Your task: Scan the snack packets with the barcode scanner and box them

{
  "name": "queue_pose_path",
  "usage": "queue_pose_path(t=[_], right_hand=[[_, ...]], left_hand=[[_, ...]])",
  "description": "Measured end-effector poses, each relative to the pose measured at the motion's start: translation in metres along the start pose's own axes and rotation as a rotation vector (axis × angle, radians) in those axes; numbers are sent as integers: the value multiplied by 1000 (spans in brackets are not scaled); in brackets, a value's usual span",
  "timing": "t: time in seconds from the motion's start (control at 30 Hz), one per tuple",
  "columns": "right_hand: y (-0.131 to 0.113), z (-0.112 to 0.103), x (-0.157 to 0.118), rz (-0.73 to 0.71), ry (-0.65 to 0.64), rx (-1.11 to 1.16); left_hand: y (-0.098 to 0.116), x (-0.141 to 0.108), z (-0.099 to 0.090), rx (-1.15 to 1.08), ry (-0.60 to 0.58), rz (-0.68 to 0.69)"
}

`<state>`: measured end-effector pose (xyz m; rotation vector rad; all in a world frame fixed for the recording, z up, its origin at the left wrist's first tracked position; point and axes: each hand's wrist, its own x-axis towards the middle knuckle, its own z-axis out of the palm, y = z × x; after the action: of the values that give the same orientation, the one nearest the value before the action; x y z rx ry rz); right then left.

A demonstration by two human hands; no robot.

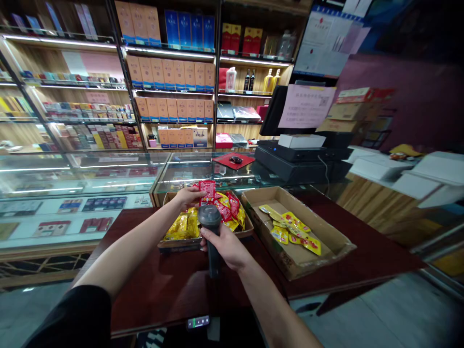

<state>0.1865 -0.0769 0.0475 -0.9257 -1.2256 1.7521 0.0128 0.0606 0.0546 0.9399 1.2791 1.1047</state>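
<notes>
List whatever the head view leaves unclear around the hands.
Head view:
Red packet: fine print too small to read.
Scanner: handle partly hidden by the right hand.
Fuller box: floor covered by packets.
Right forearm: cut off by the bottom edge.

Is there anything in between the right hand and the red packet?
Yes, the scanner: the right hand grips it, and its top end shows between that hand and the red packet in the left hand.

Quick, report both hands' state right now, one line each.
Left hand: closed, pinching a red snack packet above the packet-filled cardboard box.
Right hand: closed around the handle of a handheld barcode scanner.
</notes>
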Motion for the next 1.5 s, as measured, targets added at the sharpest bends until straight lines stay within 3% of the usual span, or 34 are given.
queue_pose_path(t=[0.2, 0.37, 0.57, 0.7, 0.9, 1.0, 1.07, 1.17, 1.27, 1.37, 1.5], right_hand=[[-2, -9, 5, -34, 20, 42], [-19, -37, 29, -213, 245, 59], [-46, -63, 40, -200, 157, 229], [-59, -92, 24, -223, 209, 276], [-84, -167, 1, -279, 407, 281], [-95, -199, -9, -335, 529, 273], [-99, -214, -15, -355, 592, 280], [-98, -223, -22, -346, 639, 297], [-94, -213, -21, -322, 593, 306], [-87, -187, -10, -278, 462, 308], [-76, -138, 12, -204, 277, 297]], left_hand=[[6, -10, 3, 2, -1, -14], [4, -17, 10, -33, -27, -32], [7, -29, 35, -27, -229, -46], [13, -30, 77, -84, -299, -74], [15, -13, 175, -115, -456, -80], [12, -1, 211, -89, -431, -90], [9, 7, 222, -76, -387, -89], [4, 14, 220, -67, -373, -77], [1, 15, 203, -56, -376, -50], [2, 6, 174, -30, -344, -5], [11, -14, 122, 39, -304, 50]])
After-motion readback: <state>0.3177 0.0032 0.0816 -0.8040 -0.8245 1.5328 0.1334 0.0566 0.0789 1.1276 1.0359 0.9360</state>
